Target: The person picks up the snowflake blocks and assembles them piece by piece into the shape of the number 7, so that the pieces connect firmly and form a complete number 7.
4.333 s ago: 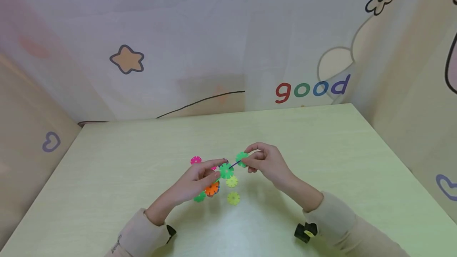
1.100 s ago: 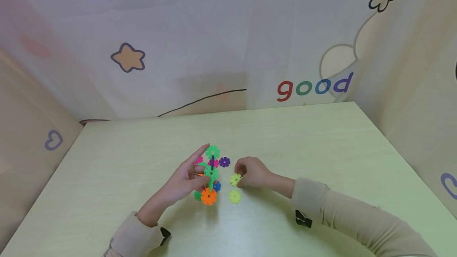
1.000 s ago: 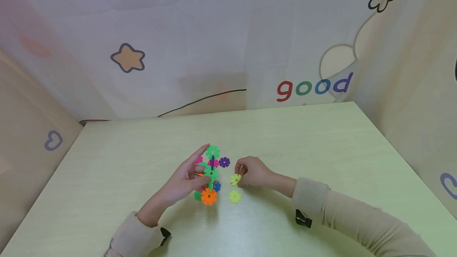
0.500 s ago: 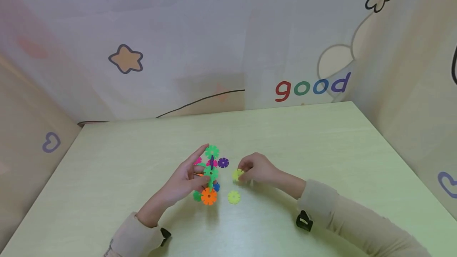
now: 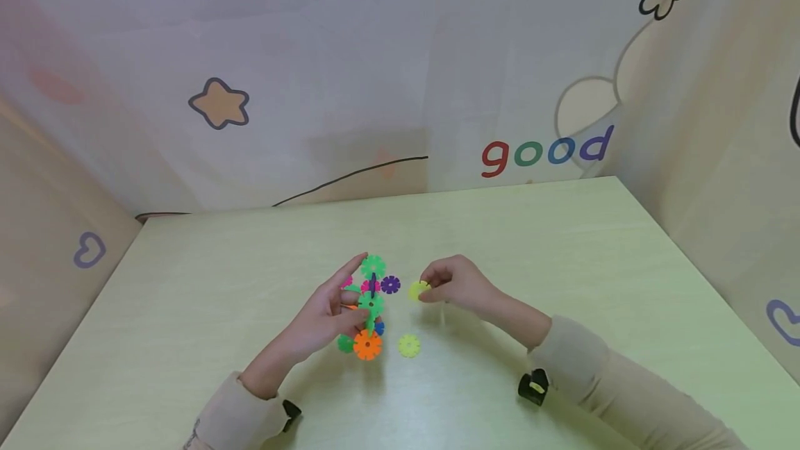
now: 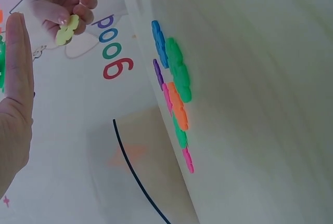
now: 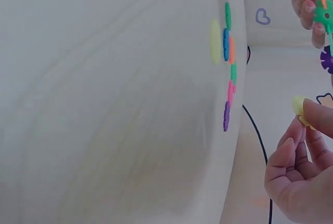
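Note:
My left hand [image 5: 312, 321] holds a chain of joined plastic snowflake discs between thumb and fingers, its index finger stretched along the top. That chain has a green disc [image 5: 373, 267] at the far end, an edge-on purple disc [image 5: 373, 285], a middle green disc [image 5: 371, 304] and an orange disc [image 5: 367, 346] at the near end. To the right, my right hand [image 5: 464, 286] pinches a yellow snowflake disc [image 5: 417, 290] by its edge, raised above the table and apart from the chain. In the right wrist view this yellow disc [image 7: 298, 105] sits between thumb and fingertips.
Loose discs lie on the pale table [image 5: 531, 235]: a second yellow disc [image 5: 409, 346] at the front, a purple disc [image 5: 390, 285], a blue disc [image 5: 380, 328], a green disc [image 5: 345, 344] and pink ones partly behind the left hand. A printed curtain [image 5: 350, 75] stands behind.
The right hand has let go of the chain's green disc, taken a yellow disc and raised it off the table. The chain has swung lengthwise in the left hand, which then stays nearly still.

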Available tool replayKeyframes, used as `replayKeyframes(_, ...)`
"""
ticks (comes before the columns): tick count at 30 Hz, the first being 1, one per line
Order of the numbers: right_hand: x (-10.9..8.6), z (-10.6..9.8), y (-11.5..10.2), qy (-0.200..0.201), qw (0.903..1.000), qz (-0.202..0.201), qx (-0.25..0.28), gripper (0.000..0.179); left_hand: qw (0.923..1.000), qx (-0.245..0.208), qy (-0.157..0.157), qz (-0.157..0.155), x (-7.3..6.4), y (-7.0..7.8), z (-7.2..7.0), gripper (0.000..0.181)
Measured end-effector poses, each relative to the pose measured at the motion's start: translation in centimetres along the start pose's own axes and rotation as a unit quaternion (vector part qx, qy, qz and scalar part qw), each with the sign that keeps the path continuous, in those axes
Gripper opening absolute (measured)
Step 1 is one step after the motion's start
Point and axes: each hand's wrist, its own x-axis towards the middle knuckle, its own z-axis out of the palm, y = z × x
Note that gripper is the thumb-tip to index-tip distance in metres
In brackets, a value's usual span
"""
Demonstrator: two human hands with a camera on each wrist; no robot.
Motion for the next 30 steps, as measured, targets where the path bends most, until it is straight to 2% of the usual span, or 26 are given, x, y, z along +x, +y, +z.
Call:
replayKeyframes(7, -0.3, -0.1, -0.4, 0.012, 0.9998, -0.003, 0.016, 0.010, 1.0000, 0.004, -0.004, 0.000, 0.0, -0.1, 0.1, 0.077)
replayKeyframes(13, -0.4, 0.0, -0.6, 0.038, 0.9985, -0.027, 0.028, 0.009, 0.9999, -0.011, -0.004, -0.012, 0.0, 0.0, 0.2, 0.077)
replayKeyframes(20, -0.6, 0.0, -1.3, 0.051, 0.9963, -0.046, 0.052, 0.009, 0.9999, -0.003, 0.002, -0.016, 0.0, 0.2, 0.2, 0.076)
replayKeyframes(30, -0.7, 0.4, -1.9, 0.055, 0.9915, -0.070, 0.094, 0.010, 0.9992, -0.037, -0.009, -0.010, 0.0, 0.2, 0.4, 0.077)
